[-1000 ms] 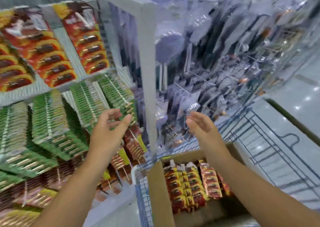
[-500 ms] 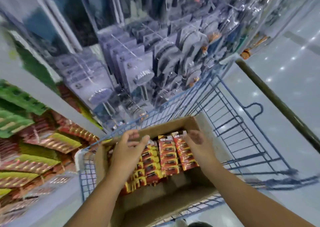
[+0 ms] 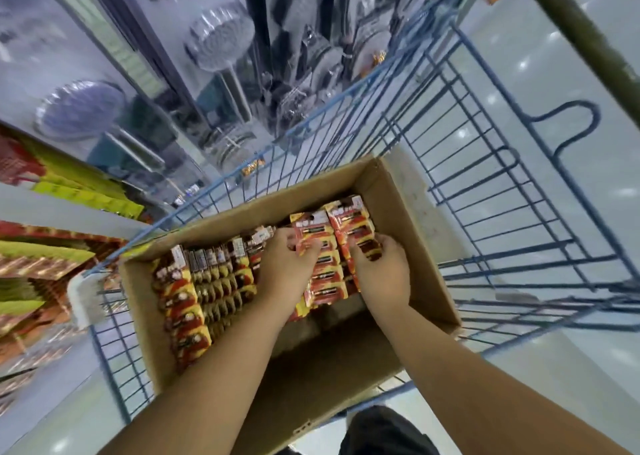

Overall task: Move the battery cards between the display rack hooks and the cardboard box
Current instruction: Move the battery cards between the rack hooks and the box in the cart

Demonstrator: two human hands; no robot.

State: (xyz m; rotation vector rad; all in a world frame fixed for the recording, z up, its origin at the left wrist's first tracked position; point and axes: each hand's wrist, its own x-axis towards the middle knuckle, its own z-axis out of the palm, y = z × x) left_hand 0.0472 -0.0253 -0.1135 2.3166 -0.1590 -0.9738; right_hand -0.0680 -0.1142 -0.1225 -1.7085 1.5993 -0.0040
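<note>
Both hands in the cardboard box [image 3: 394, 198] in the blue cart [image 3: 485, 163]. Left hand [image 3: 284, 267] and right hand [image 3: 381, 271] curl fingers round battery cards [image 3: 322, 246] near the far right corner (grab whole stack, lift straight).

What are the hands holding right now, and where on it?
Both hands, left and right, grip battery cards in the cardboard box, around mid-card.
</note>
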